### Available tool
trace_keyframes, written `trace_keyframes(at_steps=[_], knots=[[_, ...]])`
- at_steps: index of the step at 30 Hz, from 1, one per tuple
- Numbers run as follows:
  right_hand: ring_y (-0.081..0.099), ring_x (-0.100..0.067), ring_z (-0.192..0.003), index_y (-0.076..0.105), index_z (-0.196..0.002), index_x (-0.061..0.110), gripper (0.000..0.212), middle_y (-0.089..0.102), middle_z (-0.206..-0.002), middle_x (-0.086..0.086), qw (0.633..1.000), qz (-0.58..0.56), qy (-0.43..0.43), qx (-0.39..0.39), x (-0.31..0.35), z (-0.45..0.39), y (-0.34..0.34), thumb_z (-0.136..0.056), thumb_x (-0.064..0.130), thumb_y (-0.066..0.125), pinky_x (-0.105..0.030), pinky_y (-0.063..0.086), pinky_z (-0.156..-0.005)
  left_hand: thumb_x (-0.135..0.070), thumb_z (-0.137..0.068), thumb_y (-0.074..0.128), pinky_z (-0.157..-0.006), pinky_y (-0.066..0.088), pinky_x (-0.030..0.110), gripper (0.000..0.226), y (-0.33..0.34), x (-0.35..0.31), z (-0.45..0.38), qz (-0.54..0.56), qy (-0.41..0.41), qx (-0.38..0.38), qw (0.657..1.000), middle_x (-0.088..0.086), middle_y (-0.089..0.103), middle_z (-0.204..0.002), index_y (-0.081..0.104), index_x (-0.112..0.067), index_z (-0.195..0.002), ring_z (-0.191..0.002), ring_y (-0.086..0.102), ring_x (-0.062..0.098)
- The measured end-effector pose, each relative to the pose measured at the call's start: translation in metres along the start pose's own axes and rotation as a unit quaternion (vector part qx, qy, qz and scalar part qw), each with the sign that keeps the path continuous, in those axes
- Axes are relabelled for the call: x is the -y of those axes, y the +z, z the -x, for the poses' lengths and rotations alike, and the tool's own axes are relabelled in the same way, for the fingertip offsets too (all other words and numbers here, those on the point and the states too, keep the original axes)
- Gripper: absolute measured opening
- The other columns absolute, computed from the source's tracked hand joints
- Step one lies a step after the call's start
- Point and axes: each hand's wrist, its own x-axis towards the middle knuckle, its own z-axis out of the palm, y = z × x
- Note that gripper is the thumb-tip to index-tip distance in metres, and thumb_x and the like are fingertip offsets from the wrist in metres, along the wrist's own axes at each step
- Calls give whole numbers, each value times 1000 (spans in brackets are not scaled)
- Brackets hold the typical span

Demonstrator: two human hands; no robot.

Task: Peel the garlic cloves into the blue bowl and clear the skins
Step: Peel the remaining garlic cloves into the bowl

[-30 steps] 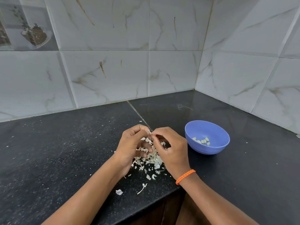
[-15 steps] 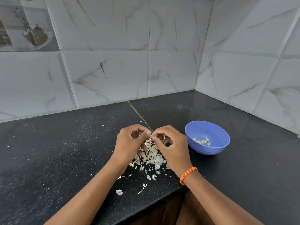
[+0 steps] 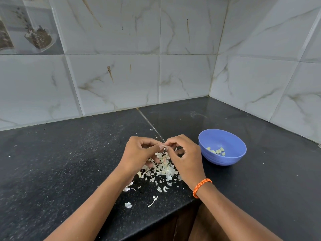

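Your worktop (image 3: 52,162) is black speckled stone, glossy toward the back corner, where grey-veined marble wall tiles (image 3: 112,80) meet. Near the front edge, your left hand (image 3: 139,153) and right hand (image 3: 185,159) come together fingertip to fingertip, both pinched shut on a small garlic clove (image 3: 162,146) held above a heap of thin, papery white skins (image 3: 163,169). An orange braided band (image 3: 201,186) circles your right wrist. Just beside that hand, the round blue bowl (image 3: 224,157) holds several pale peeled cloves (image 3: 217,151).
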Motion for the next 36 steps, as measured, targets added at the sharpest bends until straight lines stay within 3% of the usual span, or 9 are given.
trace_keyframes(at_steps=[6, 10, 13, 19, 26, 32, 36], knots=[[74, -13, -92, 76, -118, 25, 20, 75, -92, 12, 999, -20, 43, 4, -3, 1, -1, -107, 14, 64, -31, 61, -73, -19, -95, 83, -54, 57, 32, 5, -1, 4, -2, -33, 41, -57, 997, 8, 81, -82, 87, -19, -92, -66, 76, 31], [66, -16, -93, 76, -109, 25, 32, 65, -103, 10, 1000, 16, 16, 8, 1, -3, 0, -93, -3, 74, -19, 55, -68, -18, -94, 84, -53, 56, 32, 4, -1, 3, -2, -43, 54, -82, 994, 6, 80, -79, 86, -19, -90, -65, 76, 31], [68, -13, -98, 77, -107, 24, 24, 66, -108, 10, 1000, 9, 12, 13, 4, -1, -2, -98, 3, 72, -14, 52, -73, -17, -94, 84, -54, 58, 34, 5, -1, 2, -2, -52, 57, -86, 993, 3, 80, -80, 85, -19, -89, -65, 76, 32], [67, -15, -104, 77, -107, 22, 19, 60, -114, 10, 1000, 1, 3, 25, 3, -1, -1, -98, 7, 72, -21, 57, -78, -15, -91, 86, -54, 58, 36, 8, 1, 4, -3, -57, 57, -81, 993, 4, 79, -79, 83, -18, -85, -61, 73, 23], [69, -15, -93, 75, -96, 20, 11, 68, -97, 13, 1000, -4, -5, 13, 1, 0, 1, -98, 9, 73, -33, 60, -74, -14, -92, 84, -55, 56, 35, 8, 4, 3, -1, -24, 40, -63, 997, 8, 78, -80, 83, -16, -84, -62, 71, 27], [68, -18, -80, 75, -84, 15, 15, 70, -85, 9, 999, -42, 29, -17, 4, 2, 6, -91, 2, 74, -20, 53, -64, -11, -96, 78, -53, 53, 35, 11, 7, 5, -1, -11, 30, -29, 999, 9, 77, -85, 80, -11, -84, -61, 70, 28], [67, -18, -80, 73, -83, 17, 18, 69, -85, 8, 998, -36, 48, -11, 2, 1, 5, -95, 4, 70, -21, 51, -63, -14, -100, 74, -52, 52, 33, 13, 9, 6, -2, 2, 13, -6, 1000, 5, 73, -85, 77, -9, -89, -61, 68, 27]])
